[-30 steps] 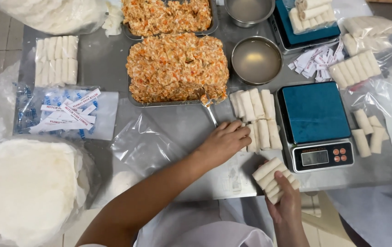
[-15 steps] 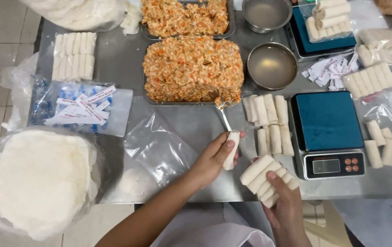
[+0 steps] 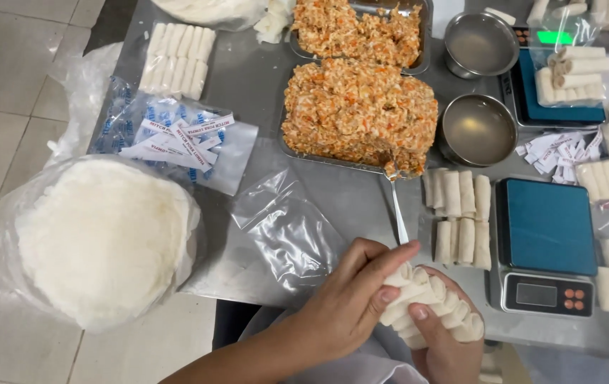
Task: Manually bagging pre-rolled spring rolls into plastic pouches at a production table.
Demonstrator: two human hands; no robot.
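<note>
Now | left hand (image 3: 350, 302), right hand (image 3: 443, 341) | both clasp stacked white rolls (image 3: 429, 306)

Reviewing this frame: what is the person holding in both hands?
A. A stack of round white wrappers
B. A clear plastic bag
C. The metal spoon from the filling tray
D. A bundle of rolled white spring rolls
D: the left hand and right hand together cup a bundle of rolled white spring rolls at the table's near edge.

The right hand (image 3: 446, 341) is cut off below.
</note>
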